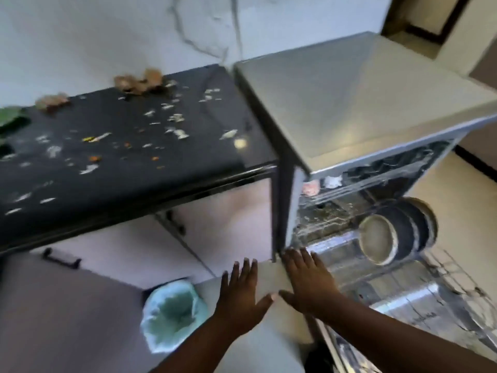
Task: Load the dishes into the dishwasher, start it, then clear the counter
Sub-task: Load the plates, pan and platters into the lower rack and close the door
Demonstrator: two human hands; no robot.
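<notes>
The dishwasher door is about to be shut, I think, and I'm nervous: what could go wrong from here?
1. The round beige-and-black dishes stand on edge in the pulled-out wire lower rack; if the rack stays out, the lowered steel dishwasher door may hit it.
2. The right hand reaches near the door's hinge corner, where fingers could be pinched.
3. The left hand hovers open; scraps still litter the black counter and could be forgotten.

Your left hand (242, 294) and right hand (309, 281) spread flat beside the open dishwasher (349, 109), bowls (398, 232) racked inside.
</notes>
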